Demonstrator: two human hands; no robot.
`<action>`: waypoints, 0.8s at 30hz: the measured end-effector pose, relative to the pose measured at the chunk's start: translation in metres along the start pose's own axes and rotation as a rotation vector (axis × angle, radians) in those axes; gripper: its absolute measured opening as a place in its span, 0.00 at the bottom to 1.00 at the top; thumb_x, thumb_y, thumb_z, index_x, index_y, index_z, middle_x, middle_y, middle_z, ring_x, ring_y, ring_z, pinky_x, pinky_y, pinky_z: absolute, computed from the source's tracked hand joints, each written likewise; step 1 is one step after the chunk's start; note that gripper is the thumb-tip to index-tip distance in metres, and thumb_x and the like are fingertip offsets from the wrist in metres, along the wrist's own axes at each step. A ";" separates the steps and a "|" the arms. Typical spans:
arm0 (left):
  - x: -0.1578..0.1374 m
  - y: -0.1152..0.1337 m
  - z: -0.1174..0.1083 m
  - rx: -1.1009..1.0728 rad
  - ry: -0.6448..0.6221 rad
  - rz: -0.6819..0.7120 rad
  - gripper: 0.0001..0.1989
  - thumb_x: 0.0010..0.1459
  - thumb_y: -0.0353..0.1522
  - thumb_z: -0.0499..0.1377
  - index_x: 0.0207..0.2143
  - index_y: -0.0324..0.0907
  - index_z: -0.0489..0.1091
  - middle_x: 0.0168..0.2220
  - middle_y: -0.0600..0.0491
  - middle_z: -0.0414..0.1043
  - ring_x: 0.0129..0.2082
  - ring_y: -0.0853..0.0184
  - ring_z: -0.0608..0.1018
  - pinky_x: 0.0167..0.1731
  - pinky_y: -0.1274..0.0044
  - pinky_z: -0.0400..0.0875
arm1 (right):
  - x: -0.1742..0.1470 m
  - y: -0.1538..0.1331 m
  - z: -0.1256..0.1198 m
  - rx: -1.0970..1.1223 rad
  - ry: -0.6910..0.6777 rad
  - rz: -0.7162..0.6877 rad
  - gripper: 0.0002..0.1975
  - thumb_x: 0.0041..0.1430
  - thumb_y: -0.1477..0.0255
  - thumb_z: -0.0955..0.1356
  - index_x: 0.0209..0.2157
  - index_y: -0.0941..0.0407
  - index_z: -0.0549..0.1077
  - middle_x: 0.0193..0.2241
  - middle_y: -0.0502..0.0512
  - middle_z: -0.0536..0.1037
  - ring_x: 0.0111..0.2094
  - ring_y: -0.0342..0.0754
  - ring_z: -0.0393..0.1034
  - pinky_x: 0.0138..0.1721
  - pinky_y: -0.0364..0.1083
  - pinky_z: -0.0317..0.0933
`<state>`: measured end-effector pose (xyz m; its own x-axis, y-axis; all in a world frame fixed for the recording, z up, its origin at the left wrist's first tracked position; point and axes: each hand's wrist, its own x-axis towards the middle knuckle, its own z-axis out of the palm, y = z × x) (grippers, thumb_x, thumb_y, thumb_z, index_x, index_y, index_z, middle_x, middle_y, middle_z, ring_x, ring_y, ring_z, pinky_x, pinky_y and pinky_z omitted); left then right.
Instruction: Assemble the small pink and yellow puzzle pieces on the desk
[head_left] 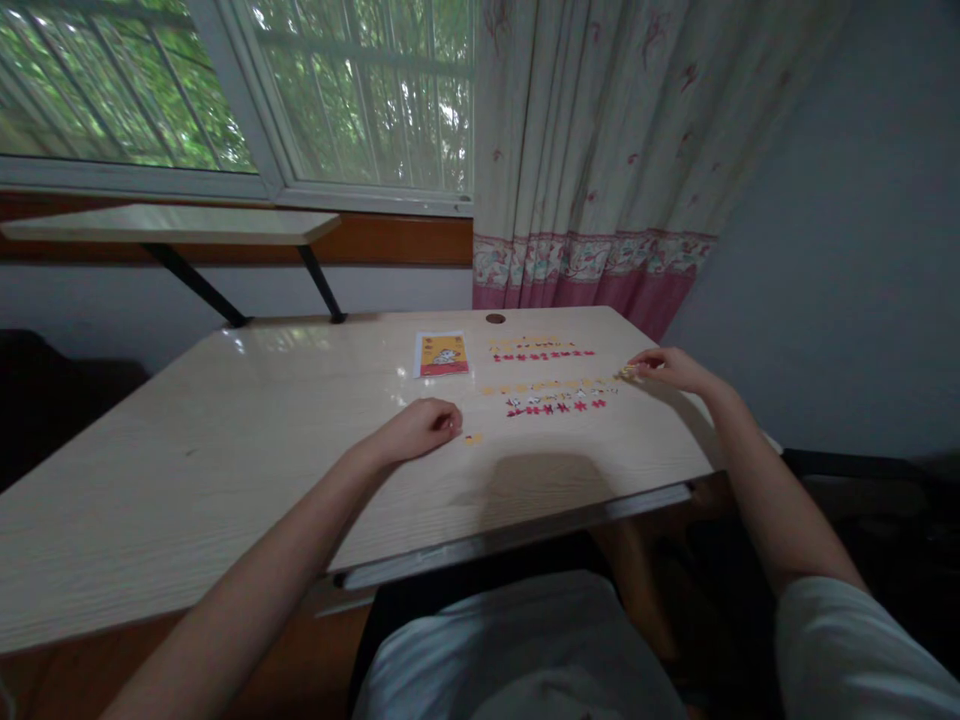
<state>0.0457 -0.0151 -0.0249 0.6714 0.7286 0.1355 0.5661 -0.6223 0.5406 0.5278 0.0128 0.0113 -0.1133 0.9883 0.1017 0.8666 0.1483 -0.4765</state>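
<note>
My right hand [667, 369] is at the right side of the desk, its thumb and fingertips pinched on a small yellowish puzzle piece [628, 372]. That piece is at the right end of a row of yellow puzzle pieces [551, 386]. Nearer to me lie a row of white pieces [559, 397] and one of red pieces [556, 408]. My left hand [429, 427] rests on the desk with curled fingers; whatever they may hold is hidden. Just right of it lies a loose yellow piece [473, 439]. Behind the left hand is a picture card [442, 355] showing a white animal on yellow and red.
More yellow pieces [532, 345] and red pieces [544, 356] lie in rows farther back on the wooden desk [225, 450]. A round cable hole [496, 319] is near the back edge. A raised shelf [172, 222] stands at back left; a curtain [585, 150] hangs behind.
</note>
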 end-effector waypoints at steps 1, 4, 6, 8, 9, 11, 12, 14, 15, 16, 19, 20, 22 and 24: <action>0.000 0.000 0.000 0.005 -0.001 0.002 0.08 0.54 0.32 0.54 0.27 0.39 0.70 0.21 0.56 0.65 0.22 0.71 0.66 0.25 0.80 0.58 | -0.002 0.009 0.000 0.006 0.017 0.049 0.17 0.48 0.61 0.69 0.34 0.58 0.79 0.27 0.58 0.79 0.27 0.46 0.68 0.29 0.44 0.60; 0.000 -0.001 0.000 0.017 -0.003 0.008 0.08 0.54 0.33 0.53 0.27 0.40 0.70 0.22 0.55 0.66 0.22 0.71 0.67 0.25 0.80 0.59 | -0.005 0.031 0.002 0.058 0.027 0.157 0.18 0.47 0.60 0.70 0.34 0.59 0.79 0.26 0.58 0.78 0.25 0.45 0.68 0.27 0.44 0.60; 0.000 0.000 0.000 0.015 -0.004 0.008 0.08 0.54 0.33 0.53 0.27 0.40 0.70 0.22 0.55 0.66 0.23 0.70 0.67 0.25 0.79 0.59 | -0.006 0.042 0.004 0.090 0.015 0.162 0.17 0.46 0.60 0.71 0.32 0.59 0.79 0.26 0.58 0.79 0.26 0.46 0.69 0.28 0.44 0.61; 0.000 0.001 0.000 0.007 -0.005 0.003 0.08 0.54 0.33 0.53 0.27 0.40 0.69 0.22 0.55 0.66 0.23 0.70 0.67 0.26 0.79 0.59 | -0.006 0.050 0.006 0.103 0.011 0.143 0.17 0.46 0.60 0.71 0.32 0.60 0.79 0.27 0.58 0.79 0.27 0.46 0.69 0.30 0.44 0.62; 0.000 0.001 0.000 0.002 -0.009 -0.001 0.08 0.54 0.33 0.53 0.27 0.40 0.69 0.23 0.55 0.66 0.23 0.70 0.67 0.26 0.79 0.59 | -0.005 0.053 0.007 0.103 0.013 0.139 0.17 0.46 0.61 0.71 0.32 0.60 0.79 0.27 0.58 0.79 0.27 0.46 0.69 0.30 0.45 0.62; 0.000 0.001 -0.001 -0.003 -0.017 -0.010 0.08 0.54 0.33 0.53 0.27 0.39 0.69 0.23 0.54 0.66 0.23 0.70 0.67 0.26 0.79 0.59 | -0.004 0.057 0.007 0.082 0.010 0.146 0.16 0.48 0.63 0.70 0.34 0.60 0.79 0.26 0.58 0.78 0.26 0.46 0.69 0.30 0.44 0.61; 0.000 0.001 -0.001 -0.002 -0.021 -0.012 0.08 0.54 0.33 0.53 0.27 0.39 0.69 0.23 0.54 0.66 0.23 0.70 0.67 0.26 0.79 0.59 | -0.004 0.056 0.006 0.057 0.008 0.154 0.16 0.48 0.64 0.70 0.35 0.60 0.80 0.26 0.57 0.78 0.26 0.46 0.69 0.29 0.44 0.61; 0.000 0.001 0.000 0.000 -0.023 -0.015 0.08 0.54 0.33 0.52 0.27 0.39 0.69 0.23 0.54 0.66 0.23 0.70 0.67 0.26 0.79 0.59 | -0.002 0.052 0.006 -0.028 0.014 0.167 0.14 0.48 0.67 0.70 0.35 0.60 0.80 0.26 0.58 0.78 0.25 0.46 0.69 0.29 0.45 0.60; 0.000 0.000 0.000 0.000 -0.022 -0.014 0.08 0.54 0.33 0.52 0.27 0.39 0.69 0.23 0.54 0.66 0.23 0.70 0.67 0.26 0.79 0.59 | 0.000 0.047 0.006 -0.074 0.028 0.163 0.13 0.47 0.68 0.70 0.35 0.59 0.80 0.27 0.59 0.79 0.26 0.46 0.69 0.30 0.45 0.60; 0.001 0.000 0.000 -0.001 -0.021 -0.014 0.09 0.54 0.33 0.52 0.28 0.39 0.69 0.23 0.54 0.66 0.23 0.70 0.67 0.26 0.79 0.59 | 0.002 0.041 0.006 -0.115 0.043 0.150 0.13 0.48 0.68 0.70 0.35 0.59 0.80 0.29 0.59 0.80 0.27 0.46 0.69 0.30 0.45 0.61; 0.001 0.000 0.000 -0.007 -0.019 -0.015 0.09 0.54 0.34 0.53 0.28 0.39 0.69 0.23 0.54 0.66 0.23 0.69 0.67 0.26 0.79 0.60 | 0.009 0.019 0.011 -0.164 0.017 0.070 0.13 0.50 0.67 0.69 0.35 0.57 0.81 0.31 0.59 0.80 0.29 0.46 0.70 0.32 0.44 0.61; 0.001 0.001 0.000 -0.008 -0.021 -0.017 0.09 0.54 0.34 0.53 0.28 0.39 0.69 0.23 0.54 0.66 0.23 0.69 0.67 0.26 0.79 0.60 | 0.013 0.012 0.014 -0.157 -0.021 0.045 0.13 0.51 0.66 0.69 0.35 0.57 0.80 0.31 0.58 0.80 0.29 0.46 0.70 0.32 0.43 0.61; 0.001 0.002 0.000 -0.007 -0.022 -0.022 0.10 0.54 0.35 0.52 0.27 0.39 0.69 0.23 0.54 0.66 0.23 0.69 0.67 0.26 0.79 0.60 | 0.021 -0.001 0.020 -0.135 -0.109 0.010 0.14 0.50 0.64 0.69 0.34 0.58 0.80 0.29 0.57 0.80 0.29 0.46 0.69 0.31 0.42 0.61; 0.001 0.002 -0.001 -0.008 -0.029 -0.027 0.10 0.55 0.35 0.52 0.27 0.39 0.69 0.23 0.54 0.66 0.23 0.69 0.67 0.26 0.79 0.60 | 0.029 -0.009 0.026 -0.118 -0.186 -0.013 0.16 0.48 0.61 0.69 0.34 0.58 0.79 0.29 0.56 0.79 0.29 0.45 0.69 0.31 0.42 0.60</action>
<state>0.0467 -0.0156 -0.0234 0.6695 0.7364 0.0972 0.5804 -0.6003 0.5502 0.5039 0.0412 -0.0037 -0.2032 0.9772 -0.0611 0.9141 0.1670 -0.3694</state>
